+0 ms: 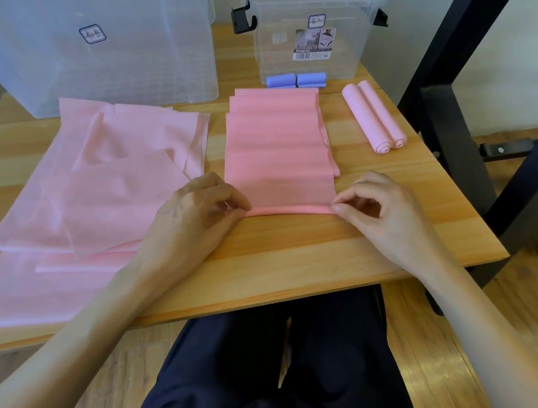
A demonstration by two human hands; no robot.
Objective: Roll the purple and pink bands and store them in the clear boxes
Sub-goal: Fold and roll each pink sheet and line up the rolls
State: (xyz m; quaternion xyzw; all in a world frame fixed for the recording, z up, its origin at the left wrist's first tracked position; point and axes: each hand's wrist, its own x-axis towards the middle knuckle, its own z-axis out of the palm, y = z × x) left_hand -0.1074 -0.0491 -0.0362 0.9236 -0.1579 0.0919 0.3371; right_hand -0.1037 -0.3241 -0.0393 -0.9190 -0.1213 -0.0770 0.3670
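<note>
Both the left hand (207, 202) and right hand (371, 202) pinch the pink band (280, 159)'s rolled near edge at centre frame, fingertips hiding its ends

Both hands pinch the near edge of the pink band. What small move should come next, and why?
Probably roll the edge forward, away from the body. The left hand and right hand pinch only a thin first turn of the pink band; the rest lies flat toward the small clear box.

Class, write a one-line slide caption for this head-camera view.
Both hands, left hand and right hand, start rolling the pink band; two finished pink rolls wait beside it.
</note>
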